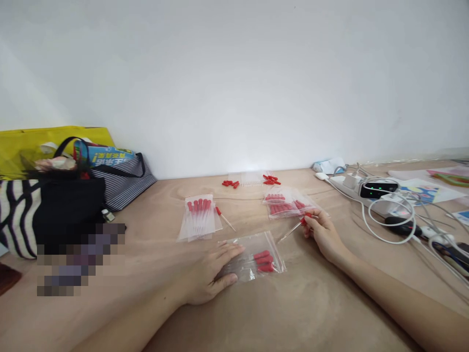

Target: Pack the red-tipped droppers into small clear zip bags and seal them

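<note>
Head view: we are steadying a clear zip bag (245, 271) with our left hand (210, 275) while holding a red-bulbed dropper (292, 230) in our right hand (322, 233). The bag is lying straight ahead on the table (293, 313), its zip end facing about 3 o'clock, with several red bulbs (264, 268) showing inside near that end. The step in hand appears to be bringing the dropper up to the bag's mouth; its thin tip is pointing towards 8 o'clock, beside the zip end's far corner. We cannot tell whether the mouth is parted or whether the tip is touching it. As we are judging it, feeding the tip in would be calling for a parted mouth, the tube lined up with the bag's length and a light pinch.

Our left hand is resting palm down, released rather than clenched, its fingers lying over the bag's closed end and pointing towards 2 o'clock, thumb spread nearer us; that forearm is coming in from 7 o'clock. Our right hand is pinching the bulb between thumb and fingertips, the forearm reaching in from 4 o'clock.

From the bag, filled bags (198, 222) are lying at 10 o'clock, a loose dropper (227, 221) at 11, and bags of red bulbs (280, 208) near 1.
</note>
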`<action>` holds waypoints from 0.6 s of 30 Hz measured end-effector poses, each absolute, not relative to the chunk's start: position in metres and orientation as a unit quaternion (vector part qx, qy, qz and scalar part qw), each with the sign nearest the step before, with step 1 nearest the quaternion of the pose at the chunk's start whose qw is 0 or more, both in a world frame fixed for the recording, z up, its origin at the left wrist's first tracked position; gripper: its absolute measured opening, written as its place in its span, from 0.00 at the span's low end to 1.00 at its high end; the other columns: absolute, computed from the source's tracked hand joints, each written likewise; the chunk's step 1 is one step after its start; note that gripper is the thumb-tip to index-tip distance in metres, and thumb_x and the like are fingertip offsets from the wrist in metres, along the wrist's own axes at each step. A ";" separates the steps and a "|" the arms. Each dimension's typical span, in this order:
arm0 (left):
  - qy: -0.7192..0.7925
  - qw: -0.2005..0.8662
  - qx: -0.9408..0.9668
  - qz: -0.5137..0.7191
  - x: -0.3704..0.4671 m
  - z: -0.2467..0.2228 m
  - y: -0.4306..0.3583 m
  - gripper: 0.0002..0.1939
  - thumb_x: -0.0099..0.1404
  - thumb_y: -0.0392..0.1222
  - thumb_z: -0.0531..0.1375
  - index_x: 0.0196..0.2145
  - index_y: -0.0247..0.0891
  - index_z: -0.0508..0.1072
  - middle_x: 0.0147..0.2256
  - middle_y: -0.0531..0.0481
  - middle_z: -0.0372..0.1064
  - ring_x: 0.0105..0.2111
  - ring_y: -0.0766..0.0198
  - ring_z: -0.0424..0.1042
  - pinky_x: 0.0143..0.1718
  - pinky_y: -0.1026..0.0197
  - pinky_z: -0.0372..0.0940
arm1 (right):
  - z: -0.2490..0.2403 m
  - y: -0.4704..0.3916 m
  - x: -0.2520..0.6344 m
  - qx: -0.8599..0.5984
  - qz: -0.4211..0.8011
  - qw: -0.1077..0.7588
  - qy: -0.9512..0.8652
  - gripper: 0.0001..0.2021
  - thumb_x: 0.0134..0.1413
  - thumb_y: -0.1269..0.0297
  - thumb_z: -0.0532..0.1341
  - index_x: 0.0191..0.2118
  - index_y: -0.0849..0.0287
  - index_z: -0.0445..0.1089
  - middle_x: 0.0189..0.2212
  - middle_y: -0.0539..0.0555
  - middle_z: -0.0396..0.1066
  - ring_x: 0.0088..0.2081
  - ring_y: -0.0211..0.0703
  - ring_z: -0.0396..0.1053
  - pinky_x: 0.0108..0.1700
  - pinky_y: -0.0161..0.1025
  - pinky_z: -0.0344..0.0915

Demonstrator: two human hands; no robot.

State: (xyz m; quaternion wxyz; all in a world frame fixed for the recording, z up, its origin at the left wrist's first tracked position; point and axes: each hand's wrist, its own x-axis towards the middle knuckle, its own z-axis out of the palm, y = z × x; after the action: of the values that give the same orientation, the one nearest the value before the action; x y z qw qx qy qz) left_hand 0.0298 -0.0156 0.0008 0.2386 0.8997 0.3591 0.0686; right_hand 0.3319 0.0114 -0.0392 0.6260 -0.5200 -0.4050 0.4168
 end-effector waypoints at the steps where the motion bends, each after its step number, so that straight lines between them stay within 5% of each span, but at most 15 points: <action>1: 0.359 0.237 0.900 0.068 0.030 0.001 -0.015 0.25 0.62 0.47 0.48 0.56 0.43 0.50 0.57 0.48 0.49 0.57 0.54 0.46 0.56 0.46 0.47 | -0.039 0.011 0.330 -0.518 0.421 0.624 -0.406 0.15 0.39 0.56 0.61 0.31 0.56 0.57 0.20 0.44 0.62 0.17 0.31 0.57 0.20 0.31 0.56; 8: 0.347 0.227 0.906 0.088 0.031 0.002 -0.017 0.24 0.63 0.46 0.49 0.56 0.43 0.50 0.56 0.48 0.52 0.56 0.56 0.49 0.56 0.47 0.47 | -0.033 -0.005 0.303 -0.505 0.482 0.598 -0.393 0.17 0.38 0.54 0.62 0.33 0.56 0.57 0.23 0.45 0.65 0.18 0.30 0.58 0.20 0.31 0.57; 18: 0.350 0.242 0.901 0.084 0.029 -0.001 -0.016 0.26 0.62 0.45 0.49 0.57 0.46 0.47 0.57 0.49 0.49 0.57 0.55 0.46 0.56 0.47 0.46 | -0.027 -0.019 0.283 -0.451 0.545 0.445 -0.549 0.16 0.40 0.53 0.62 0.31 0.57 0.59 0.18 0.42 0.61 0.12 0.25 0.50 0.13 0.26 0.46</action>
State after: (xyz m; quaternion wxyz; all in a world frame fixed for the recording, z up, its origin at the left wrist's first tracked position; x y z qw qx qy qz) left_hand 0.0295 -0.0158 -0.0008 0.2424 0.9011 0.3496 0.0842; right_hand 0.2833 -0.0192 -0.0269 0.4453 -0.4507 -0.5493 0.5448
